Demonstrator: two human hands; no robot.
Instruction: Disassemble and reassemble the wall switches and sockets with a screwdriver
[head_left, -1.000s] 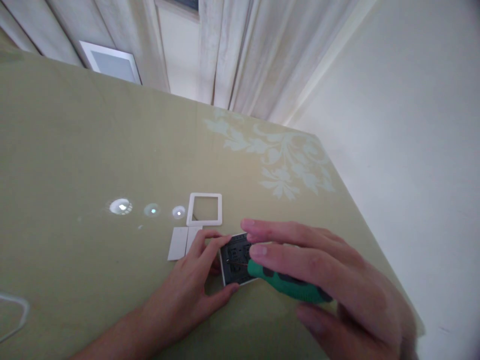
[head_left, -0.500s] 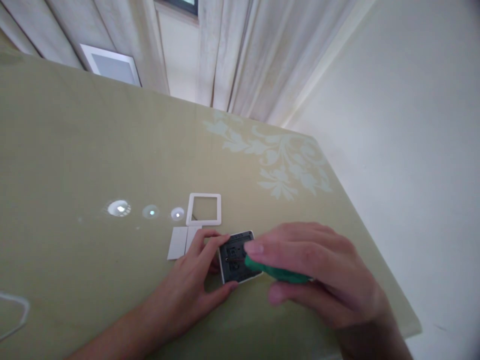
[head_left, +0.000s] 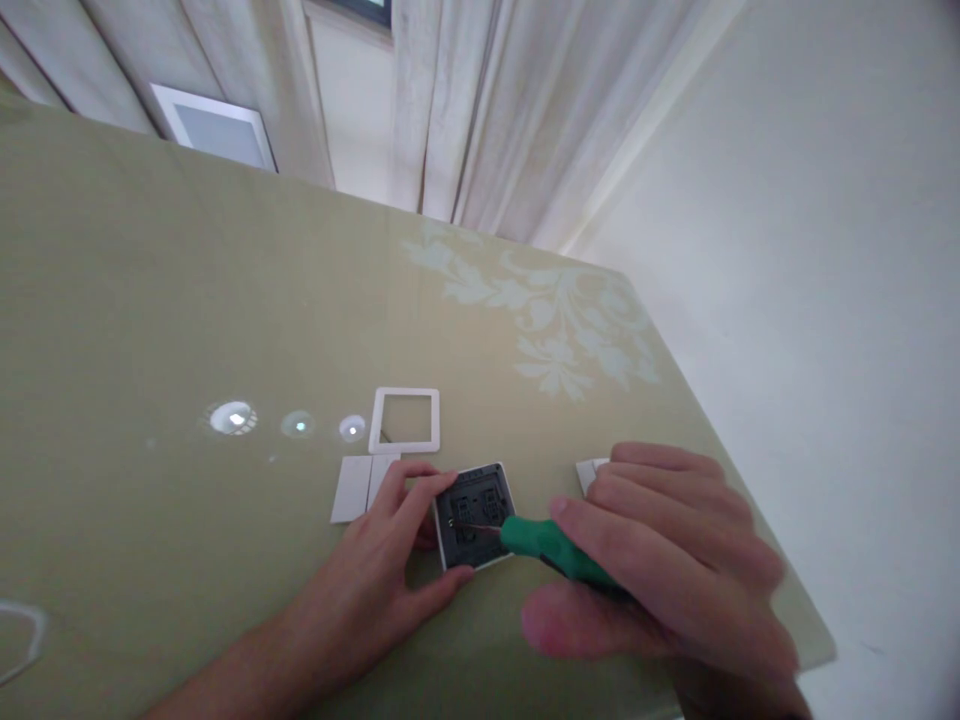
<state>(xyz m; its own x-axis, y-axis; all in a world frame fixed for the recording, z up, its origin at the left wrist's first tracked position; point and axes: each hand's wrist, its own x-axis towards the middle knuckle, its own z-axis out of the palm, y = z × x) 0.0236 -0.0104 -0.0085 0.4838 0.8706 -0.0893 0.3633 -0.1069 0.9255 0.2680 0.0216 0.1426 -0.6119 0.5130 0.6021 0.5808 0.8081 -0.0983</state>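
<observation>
My left hand point(head_left: 405, 535) grips a square wall switch body point(head_left: 474, 500) by its left and near edges, thumb at the near corner. Its dark inner face points up, with a white rim around it. In my right hand point(head_left: 667, 560) is a screwdriver point(head_left: 536, 538) with a green handle. The thin shaft points left across the dark face, its tip near a small screw at the left side. Whether the tip touches that screw I cannot tell. A white square frame point(head_left: 435, 420) lies just beyond, and two white rocker plates point(head_left: 351, 490) lie beside my left hand, which partly covers one.
Another white piece point(head_left: 589, 475) shows partly from behind my right hand. The glossy table point(head_left: 225, 300) has a pale floral pattern and reflected lights. Its right edge runs along a white wall point(head_left: 825, 250); curtains point(head_left: 570, 100) hang past the far edge.
My right hand has shifted slightly right and turned, its fingers now further back on the handle. More of the green handle and the white piece behind it show. My left hand keeps its hold.
</observation>
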